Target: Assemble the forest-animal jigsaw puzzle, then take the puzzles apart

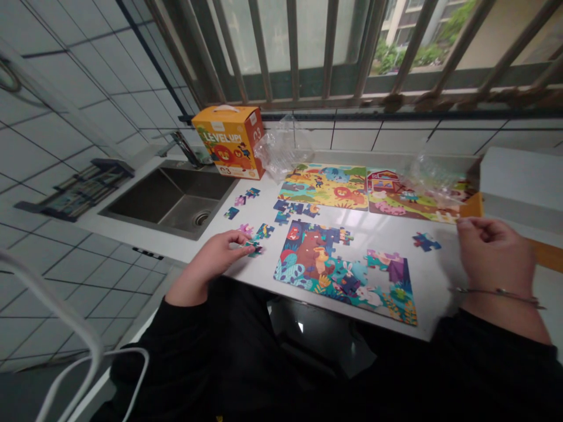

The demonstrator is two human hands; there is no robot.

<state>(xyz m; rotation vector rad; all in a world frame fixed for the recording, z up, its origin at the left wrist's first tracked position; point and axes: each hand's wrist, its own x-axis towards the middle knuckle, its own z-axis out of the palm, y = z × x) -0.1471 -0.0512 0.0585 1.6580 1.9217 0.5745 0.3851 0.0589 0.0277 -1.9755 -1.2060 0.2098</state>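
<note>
Pinches a small dark-teal cardboard jigsaw piece (255, 250) in fingers of the nearer left hand (217, 255), below-left of frame centre, left of the multicoloured, part-filled rectangular puzzle (312, 258) sloping lengthwise down rightward, and curls fingers of the right hand (495, 252) together at far right.

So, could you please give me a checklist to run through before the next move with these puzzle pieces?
1. Left hand has a firm hold: cannot tell; it meets a dark piece.
2. Right hand empty: cannot tell; it is curled, its inside hidden.
3. Partly built puzzle free of gaps: not ok; gaps show toward its upper right.
4. Visible loose pieces out of the sink: ok; they lie on the counter.
5. Farm picture uncovered: not ok; clear plastic lies over part.
</note>
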